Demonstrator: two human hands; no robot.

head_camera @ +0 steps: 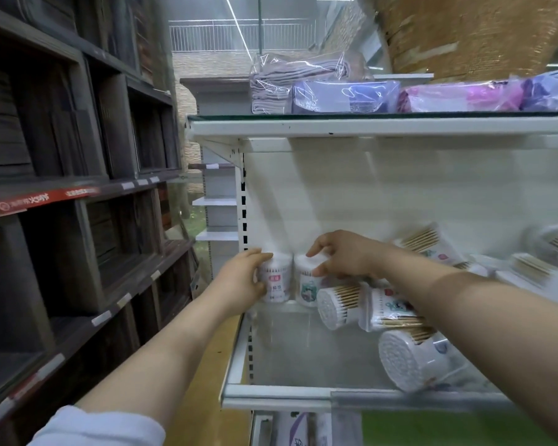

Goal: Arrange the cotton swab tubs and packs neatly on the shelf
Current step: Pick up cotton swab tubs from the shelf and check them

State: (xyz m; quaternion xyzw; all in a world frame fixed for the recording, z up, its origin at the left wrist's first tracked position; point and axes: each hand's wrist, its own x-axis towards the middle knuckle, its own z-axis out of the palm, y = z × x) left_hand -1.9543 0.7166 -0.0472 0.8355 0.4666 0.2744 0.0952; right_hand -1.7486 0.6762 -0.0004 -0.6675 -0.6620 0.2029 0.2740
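The left hand [242,278] curls round an upright tub [276,280] at the back left corner of the shelf [271,392]. The right hand [342,255] pinches the top of the neighbouring tub [305,284]. Its forearm hangs over the toppled tubs [339,305], and a nudge could roll them off the front.

Even overhead light from a ceiling strip [238,22] leaves the white shelf [368,127] bright and the wooden racks [45,130] dim. Glare streaks the wrapped packs [306,75]. The tubs [546,244] at far right are blurred, and straight lines bow at the edges.
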